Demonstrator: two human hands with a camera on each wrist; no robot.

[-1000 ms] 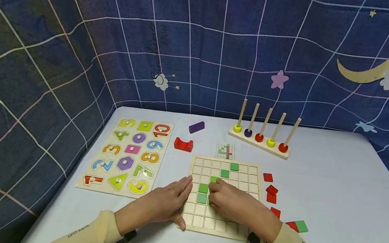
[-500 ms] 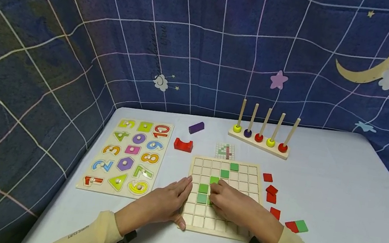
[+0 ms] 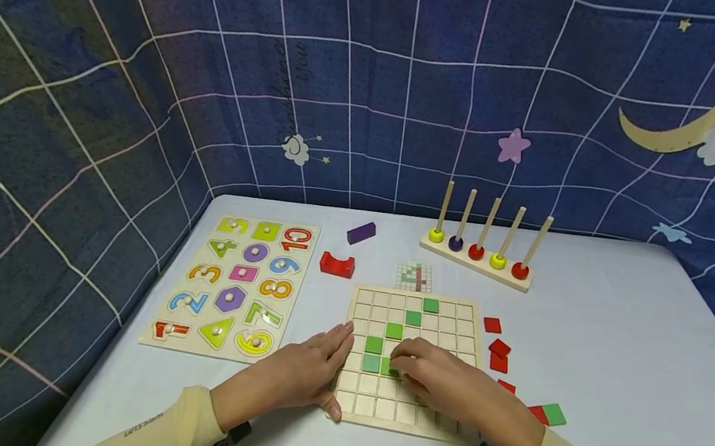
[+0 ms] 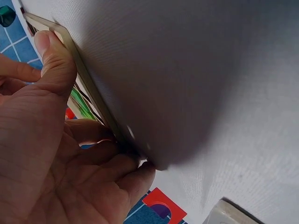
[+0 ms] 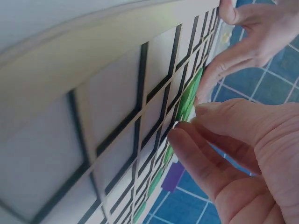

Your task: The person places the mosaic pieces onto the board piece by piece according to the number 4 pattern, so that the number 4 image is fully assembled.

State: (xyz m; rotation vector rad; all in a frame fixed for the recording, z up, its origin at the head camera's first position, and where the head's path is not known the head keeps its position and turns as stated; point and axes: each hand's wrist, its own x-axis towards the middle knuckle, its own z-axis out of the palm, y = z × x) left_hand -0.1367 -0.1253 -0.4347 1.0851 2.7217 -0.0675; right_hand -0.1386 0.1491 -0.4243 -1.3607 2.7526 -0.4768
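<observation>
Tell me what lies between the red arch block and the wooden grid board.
Nothing: in the head view only bare white table separates the red arch block from the wooden grid board.

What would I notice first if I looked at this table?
Probably the two hands on the wooden grid board in the middle: the left hand steadies its edge while the right hand presses on a green tile. To the left lies a colourful number puzzle, and behind stands a peg rack.
</observation>
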